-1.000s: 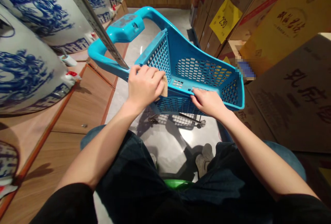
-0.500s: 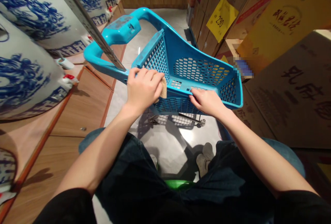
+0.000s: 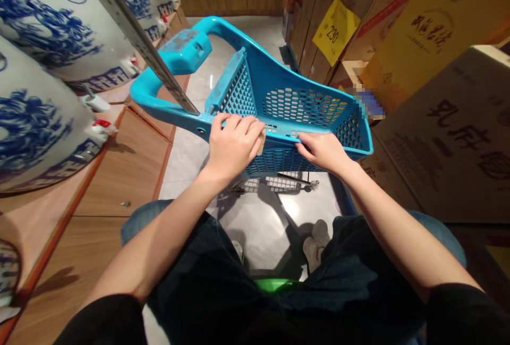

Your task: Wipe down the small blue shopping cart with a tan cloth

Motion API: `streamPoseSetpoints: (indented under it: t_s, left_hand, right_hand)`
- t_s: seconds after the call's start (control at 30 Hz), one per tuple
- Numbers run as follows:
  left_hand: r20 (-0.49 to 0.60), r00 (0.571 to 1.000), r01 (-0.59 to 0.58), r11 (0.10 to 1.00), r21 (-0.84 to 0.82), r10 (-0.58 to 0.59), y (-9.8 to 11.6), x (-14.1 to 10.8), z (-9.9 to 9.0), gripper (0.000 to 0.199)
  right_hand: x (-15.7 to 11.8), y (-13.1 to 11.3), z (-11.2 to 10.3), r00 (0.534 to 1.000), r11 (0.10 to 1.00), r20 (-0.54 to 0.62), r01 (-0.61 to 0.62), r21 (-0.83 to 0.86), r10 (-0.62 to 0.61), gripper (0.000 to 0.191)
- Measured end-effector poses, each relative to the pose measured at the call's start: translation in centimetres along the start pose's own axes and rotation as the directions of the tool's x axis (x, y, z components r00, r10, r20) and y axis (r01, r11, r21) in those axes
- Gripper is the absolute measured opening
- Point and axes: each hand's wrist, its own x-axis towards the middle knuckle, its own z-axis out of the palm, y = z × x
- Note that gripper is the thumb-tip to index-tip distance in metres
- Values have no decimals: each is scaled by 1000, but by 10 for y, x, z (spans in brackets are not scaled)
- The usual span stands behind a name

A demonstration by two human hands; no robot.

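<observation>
A blue plastic shopping cart (image 3: 314, 82) with perforated basket walls stands before my knees, its handle at the upper left. My left hand (image 3: 233, 143) presses a tan cloth (image 3: 262, 141) onto the near rim; the fingers curl over it and most of the cloth is hidden under them. Farther right on the same rim, my right hand (image 3: 324, 151) grips the edge, thumb on the near side and fingers over the top. A metal pole (image 3: 139, 42) is fixed to the cart frame close to the handle.
Large blue-and-white porcelain jars (image 3: 43, 32) stand on a wooden cabinet (image 3: 119, 175) at the left. Stacked cartons (image 3: 450, 138) and a yellow price sign (image 3: 336, 32) rise on the right. Beneath me is part of a green seat (image 3: 277, 285).
My left hand and the cloth have slid a little to the right along the near rim. The right hand keeps its grip, and the view has shifted slightly.
</observation>
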Motion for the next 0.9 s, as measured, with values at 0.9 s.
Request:
streamPoseSetpoints:
  t_s: [0.9]
  left_hand:
    - [42, 995, -94, 994, -49, 96, 6, -1, 6, 27]
  right_hand:
    - [4, 0, 3, 999, 1000, -45, 12, 23, -11, 35]
